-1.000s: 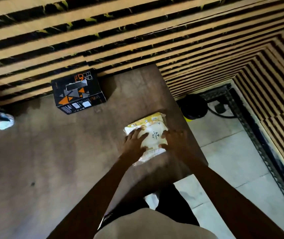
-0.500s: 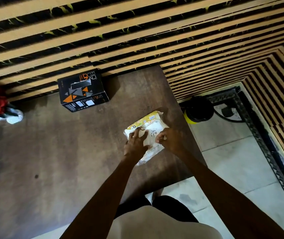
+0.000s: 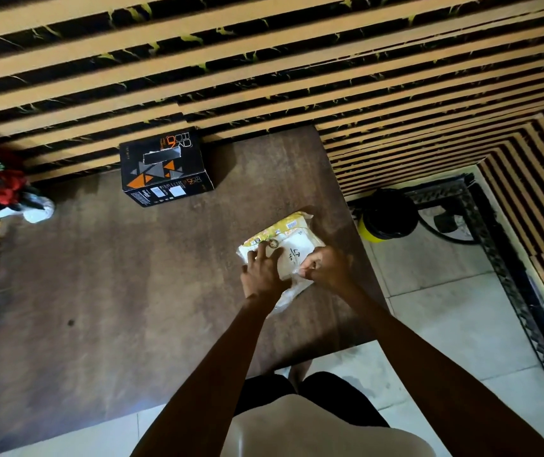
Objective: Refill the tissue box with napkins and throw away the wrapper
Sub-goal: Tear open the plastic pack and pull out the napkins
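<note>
A napkin pack [image 3: 292,240] in a white and yellow plastic wrapper lies on the brown table [image 3: 132,291] near its right edge. My left hand [image 3: 262,273] rests flat on the pack's near left part, fingers spread. My right hand [image 3: 325,267] pinches the wrapper at the pack's near right edge. The black and orange tissue box [image 3: 165,166], with a slot in its top, stands at the back of the table against the slatted wall, well left of both hands.
A red flower arrangement in a white vase [image 3: 3,192] stands at the table's far left. A black and yellow bin [image 3: 384,219] sits on the tiled floor to the right of the table. A slatted wall runs behind.
My right hand has gone from lying beside the pack to pinching its wrapper. The left hand stays pressed on the pack. The camera view has shifted slightly right.
</note>
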The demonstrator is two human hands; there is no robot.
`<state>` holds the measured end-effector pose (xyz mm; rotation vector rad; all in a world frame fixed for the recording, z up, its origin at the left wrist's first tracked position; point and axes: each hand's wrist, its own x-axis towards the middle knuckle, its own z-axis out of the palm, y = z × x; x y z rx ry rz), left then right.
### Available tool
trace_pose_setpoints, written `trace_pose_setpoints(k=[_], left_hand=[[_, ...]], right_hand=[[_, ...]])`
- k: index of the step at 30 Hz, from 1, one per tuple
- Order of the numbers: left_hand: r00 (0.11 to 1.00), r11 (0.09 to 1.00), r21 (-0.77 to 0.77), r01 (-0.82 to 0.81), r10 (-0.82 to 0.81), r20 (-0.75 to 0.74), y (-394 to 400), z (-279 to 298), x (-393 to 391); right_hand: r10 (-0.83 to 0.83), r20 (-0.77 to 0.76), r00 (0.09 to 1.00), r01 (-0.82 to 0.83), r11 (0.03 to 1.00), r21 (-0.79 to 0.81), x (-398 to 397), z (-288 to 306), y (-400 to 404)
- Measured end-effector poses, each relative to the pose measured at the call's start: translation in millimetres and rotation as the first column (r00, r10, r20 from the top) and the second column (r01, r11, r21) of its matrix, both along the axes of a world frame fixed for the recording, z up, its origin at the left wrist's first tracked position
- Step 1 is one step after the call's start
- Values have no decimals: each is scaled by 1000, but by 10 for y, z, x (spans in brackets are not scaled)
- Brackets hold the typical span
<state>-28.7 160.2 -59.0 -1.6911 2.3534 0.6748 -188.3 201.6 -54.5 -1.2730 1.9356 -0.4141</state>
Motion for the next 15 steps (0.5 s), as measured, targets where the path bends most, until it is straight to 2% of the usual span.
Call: trace_pose_setpoints(k=[4,7,8,10,12,15], left_hand=[[998,999,49,-12,15,-60,-38,17,6],[983,996,-87,4,-20,-183,49,54,58],[964,997,-73,12,-31,-263,94,61,69],[910,989,114,99,-43,-412,217,84,58],[900,942,267,204,-73,-430,326,79,32],[931,961,236,144,-50,-362,404,47,0]], right_hand=[[76,-85,993,-75,997,12,-178,63,298],[77,-176,981,-91,993,-72,-272,30,538],[94,-234,968,-119,989,-92,-279,68,584],[80,-237,968,-110,988,-113,-304,115,666],[83,-253,964,-125,980,-157,-330,128,708],[134,-287,948,-192,965,-181,-355,102,779]])
